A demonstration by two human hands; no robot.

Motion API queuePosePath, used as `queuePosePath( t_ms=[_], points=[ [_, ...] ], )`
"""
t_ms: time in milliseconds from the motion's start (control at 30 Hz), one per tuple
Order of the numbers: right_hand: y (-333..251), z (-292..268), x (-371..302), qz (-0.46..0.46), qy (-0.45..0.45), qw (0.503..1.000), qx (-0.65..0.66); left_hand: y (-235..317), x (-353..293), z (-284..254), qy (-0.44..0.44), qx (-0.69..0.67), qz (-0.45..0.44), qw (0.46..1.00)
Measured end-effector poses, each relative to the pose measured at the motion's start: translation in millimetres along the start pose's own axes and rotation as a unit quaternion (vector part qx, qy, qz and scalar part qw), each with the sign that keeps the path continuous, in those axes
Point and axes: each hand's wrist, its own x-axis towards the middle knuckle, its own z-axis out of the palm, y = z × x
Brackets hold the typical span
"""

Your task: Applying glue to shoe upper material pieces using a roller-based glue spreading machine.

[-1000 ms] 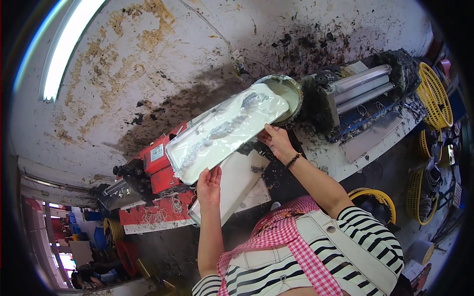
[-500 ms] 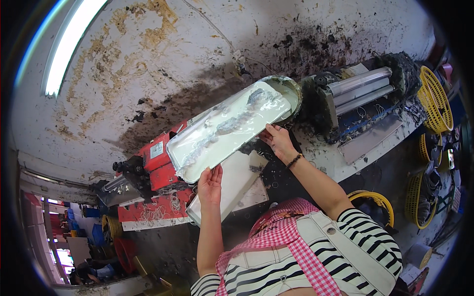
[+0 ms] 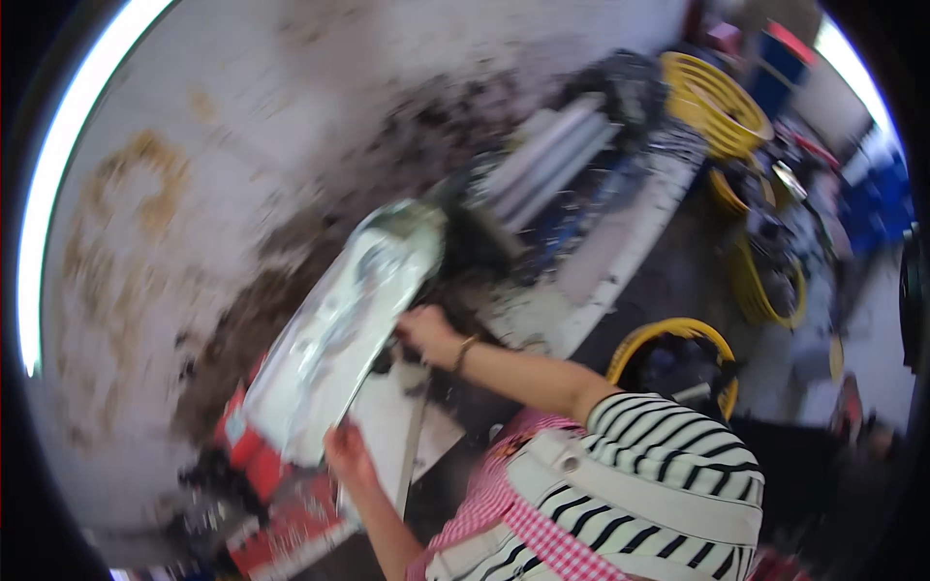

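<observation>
A long white tray (image 3: 318, 363) with rounded corners lies tilted in front of me, holding a glossy whitish mass with greyish lumps. My right hand (image 3: 431, 335), a dark bead bracelet at its wrist, has its fingers closed at the tray's right edge. Closer to me, my left hand (image 3: 351, 455) grips the same edge near the tray's lower corner. Both hands are smeared by motion. Behind the tray's far end shows the rim of a pale, coated tub (image 3: 433, 225). Under the tray is a white slab-like tray (image 3: 395, 455), partly hidden.
A roller machine (image 3: 552, 160) stands on the bench at the far right, and a red machine (image 3: 254, 441) is at the left. Yellow baskets (image 3: 717, 105) stand to the right, one yellow-rimmed basket (image 3: 628, 353) nearer me. A stained wall (image 3: 232, 145) rises behind.
The view has swung to the right, so the bench and tray appear further left and more steeply angled. Both hands remain at the tray's edge.
</observation>
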Motion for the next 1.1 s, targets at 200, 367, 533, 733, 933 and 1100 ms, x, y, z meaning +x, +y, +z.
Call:
queuePosePath(
  t_ms=[200, 367, 533, 733, 933, 1100],
  points=[
    [6, 0, 3, 0.002, -0.015, 1.000, 0.027, -6, -17, 43, 0.062, 0.035, -0.011, 0.997],
    [-26, -10, -5, -0.010, -0.028, 0.996, -0.090, -11, 10, 28, -0.002, -0.115, -0.075, 0.991],
    [-79, -81, -58, 0.079, -0.139, 0.974, -0.159, -26, 11, 44, 0.089, -0.038, 0.005, 0.995],
    [-234, -302, -80, -0.074, 0.167, 0.902, -0.391, -32, 7, 48, 0.037, -0.084, 0.002, 0.996],
    [-364, -527, 6, -0.171, 0.319, 0.753, -0.550, -56, -22, 58, 0.122, -0.072, 0.058, 0.988],
    [-414, -627, 90, -0.098, 0.304, 0.524, -0.790, -87, -38, 87, 0.152, -0.087, 0.099, 0.980]
  ],
)
